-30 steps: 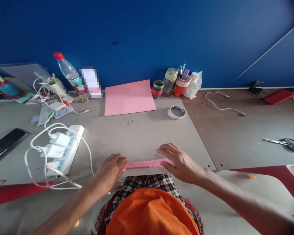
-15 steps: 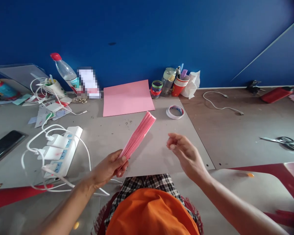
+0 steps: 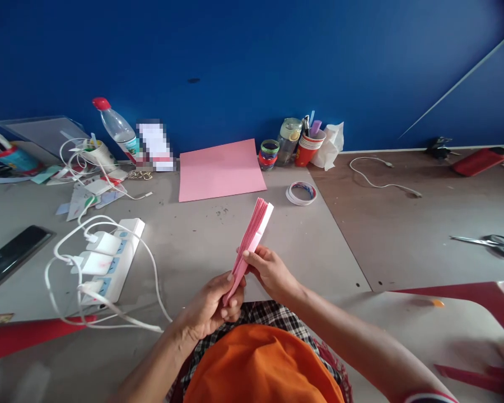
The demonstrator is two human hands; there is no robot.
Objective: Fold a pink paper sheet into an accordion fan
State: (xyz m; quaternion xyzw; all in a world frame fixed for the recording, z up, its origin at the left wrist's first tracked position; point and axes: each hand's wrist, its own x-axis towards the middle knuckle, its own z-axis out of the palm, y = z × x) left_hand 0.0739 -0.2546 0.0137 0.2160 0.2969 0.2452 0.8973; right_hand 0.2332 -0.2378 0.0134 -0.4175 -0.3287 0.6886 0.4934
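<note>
A pink paper strip folded into pleats [image 3: 252, 235] is held up off the table, its far end fanning slightly toward the wall. My left hand [image 3: 212, 305] pinches its near end with closed fingers. My right hand [image 3: 269, 271] grips the strip a little further up, thumb and fingers closed on it. A flat pink sheet [image 3: 220, 169] lies on the grey table [image 3: 193, 240] beyond, untouched.
A white power strip [image 3: 109, 257] with chargers and cables lies to the left, a dark phone [image 3: 12, 252] further left. Tape rings [image 3: 302, 192], cups [image 3: 308, 146] and a bottle [image 3: 117, 129] stand near the blue wall. Scissors [image 3: 487, 243] lie far right. Red paper [image 3: 483, 302] sits at the right.
The pleated strip went from lying flat under both hands to being lifted by my left hand. My right hand let go, then came back and took hold of it.
</note>
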